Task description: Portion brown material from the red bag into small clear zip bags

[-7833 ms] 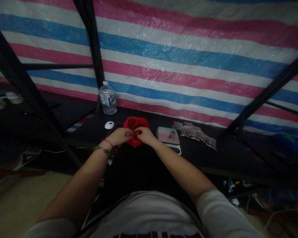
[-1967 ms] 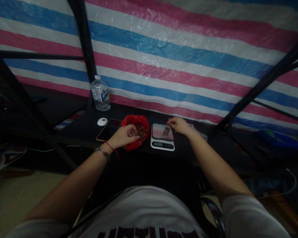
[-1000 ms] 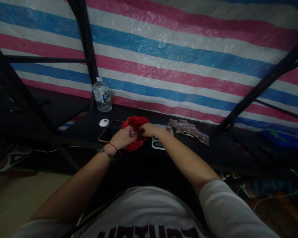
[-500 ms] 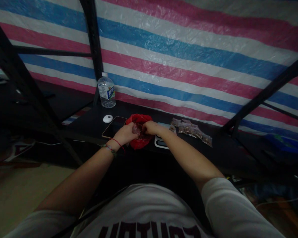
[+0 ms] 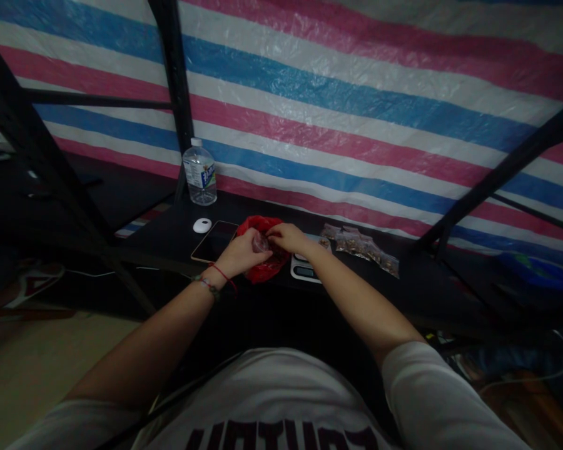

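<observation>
My left hand (image 5: 239,253) is closed on a small clear plastic bag (image 5: 259,242), held over the mouth of a red plastic bag (image 5: 264,272). My right hand (image 5: 288,238) reaches in from the other side, its fingertips bent together at the small bag's edge. Whether they pinch the plastic or some small bit is too dark to make out. Dark contents show inside the red bag. Just right of it, partly under my right forearm, lies a white digital scale (image 5: 304,272) with a small filled bag (image 5: 325,243) on it.
Several filled clear bags (image 5: 359,244) lie in an overlapping row to the right. A phone (image 5: 214,240), a white rounded gadget (image 5: 202,225) and a clear bottle (image 5: 200,175) stand left on the black shelf (image 5: 244,203). Striped sheeting (image 5: 338,137) hangs behind; a metal post (image 5: 176,87) rises left.
My right hand has lifted out of the red bag's mouth up to the small clear bag. My left hand keeps its hold on the small bag, its thumb now stretched further right.
</observation>
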The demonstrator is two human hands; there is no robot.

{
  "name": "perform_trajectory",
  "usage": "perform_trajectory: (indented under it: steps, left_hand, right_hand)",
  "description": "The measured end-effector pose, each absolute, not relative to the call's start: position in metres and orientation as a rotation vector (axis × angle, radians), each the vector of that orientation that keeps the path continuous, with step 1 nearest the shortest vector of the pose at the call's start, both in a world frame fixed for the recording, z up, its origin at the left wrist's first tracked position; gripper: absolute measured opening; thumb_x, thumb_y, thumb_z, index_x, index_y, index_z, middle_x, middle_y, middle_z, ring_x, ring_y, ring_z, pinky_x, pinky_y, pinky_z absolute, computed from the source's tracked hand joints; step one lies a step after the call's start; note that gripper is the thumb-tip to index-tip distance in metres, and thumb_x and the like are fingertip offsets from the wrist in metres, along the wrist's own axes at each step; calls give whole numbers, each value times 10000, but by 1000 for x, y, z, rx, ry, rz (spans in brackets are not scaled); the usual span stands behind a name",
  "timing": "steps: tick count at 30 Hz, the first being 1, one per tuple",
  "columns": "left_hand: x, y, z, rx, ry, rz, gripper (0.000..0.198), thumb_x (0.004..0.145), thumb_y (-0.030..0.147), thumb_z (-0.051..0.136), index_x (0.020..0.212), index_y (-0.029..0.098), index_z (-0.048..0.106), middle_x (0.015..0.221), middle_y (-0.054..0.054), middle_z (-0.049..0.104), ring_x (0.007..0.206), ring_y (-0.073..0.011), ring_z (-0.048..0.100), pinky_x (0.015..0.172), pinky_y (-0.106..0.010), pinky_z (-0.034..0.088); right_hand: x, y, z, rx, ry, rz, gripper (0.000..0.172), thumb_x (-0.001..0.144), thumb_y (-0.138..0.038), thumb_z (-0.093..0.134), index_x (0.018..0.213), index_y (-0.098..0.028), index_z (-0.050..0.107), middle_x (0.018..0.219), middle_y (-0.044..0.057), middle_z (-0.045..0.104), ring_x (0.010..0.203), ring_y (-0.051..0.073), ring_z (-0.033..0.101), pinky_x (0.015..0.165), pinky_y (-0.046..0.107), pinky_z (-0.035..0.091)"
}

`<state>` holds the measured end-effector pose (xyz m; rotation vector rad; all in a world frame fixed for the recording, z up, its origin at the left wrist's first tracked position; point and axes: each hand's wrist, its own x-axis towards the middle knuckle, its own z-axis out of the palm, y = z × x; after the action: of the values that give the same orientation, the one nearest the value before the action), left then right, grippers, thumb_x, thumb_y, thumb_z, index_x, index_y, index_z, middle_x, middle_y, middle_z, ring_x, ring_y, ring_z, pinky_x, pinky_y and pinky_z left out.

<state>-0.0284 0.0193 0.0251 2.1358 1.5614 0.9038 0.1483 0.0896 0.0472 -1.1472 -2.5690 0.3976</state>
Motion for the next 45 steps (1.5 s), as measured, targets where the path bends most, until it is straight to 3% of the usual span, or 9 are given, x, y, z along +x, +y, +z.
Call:
perform_trajectory:
  steps: [6, 13, 20, 26, 33, 41, 45]
  left_hand:
    - [-12, 3, 35, 2131, 1441, 1001, 395, 710, 466, 641, 954, 188, 501, 847, -46, 639, 739, -205, 626, 649, -292, 454]
    - [9, -16, 32, 2290, 1469, 853, 308, 711, 332, 621, 964, 204, 499, 810, -35, 635, 725, -214, 632, 613, -281, 428]
    - [5, -11, 27, 2203, 1048, 740, 620, 628, 385, 747, 1167, 192, 509, 961, -54, 663, 839, -228, 647, 725, -309, 472]
    - [-1, -6, 28, 1653, 699, 649, 331, 642, 353, 745, 864, 148, 609, 798, -22, 656, 743, -158, 619, 723, -295, 477]
    - [7, -10, 23, 1385, 651, 725, 421, 567, 250, 810, 896, 146, 568, 829, -9, 645, 754, -139, 613, 718, -286, 474]
    - [11, -16, 24, 1766, 667, 762, 541, 646, 317, 763, 1121, 170, 550, 1079, -95, 639, 981, -230, 621, 872, -402, 484]
    - [22, -34, 36, 2192, 818, 917, 737, 577, 386, 812, 1231, 191, 532, 1283, -140, 547, 1202, -306, 491, 1051, -466, 350]
  right_hand:
    - [161, 35, 58, -1003, -2059, 585, 163, 875, -195, 475, 941, -176, 623, 876, 15, 647, 792, 141, 587, 751, 258, 448]
    - [174, 0, 64, -1115, -2350, 720, 130, 805, -155, 548, 776, -150, 675, 713, 1, 640, 674, 122, 564, 630, 224, 384]
    - [212, -10, 64, -1103, -2233, 941, 235, 767, -137, 511, 881, -155, 715, 778, 9, 675, 690, 124, 572, 661, 224, 419]
    - [238, -28, 66, -1096, -2073, 1146, 209, 799, -268, 543, 823, -143, 709, 613, -9, 589, 571, 109, 499, 561, 209, 390]
    - [242, -40, 61, -1110, -2009, 1104, 168, 769, -237, 565, 785, -155, 710, 610, -12, 588, 570, 106, 491, 570, 212, 383]
    - [243, -46, 56, -1118, -1954, 1165, 273, 725, -227, 616, 970, -153, 711, 675, -4, 632, 577, 113, 520, 568, 224, 401]
    - [235, -56, 63, -1178, -2097, 977, 247, 740, -188, 592, 956, -183, 711, 696, -8, 644, 584, 117, 535, 554, 221, 390]
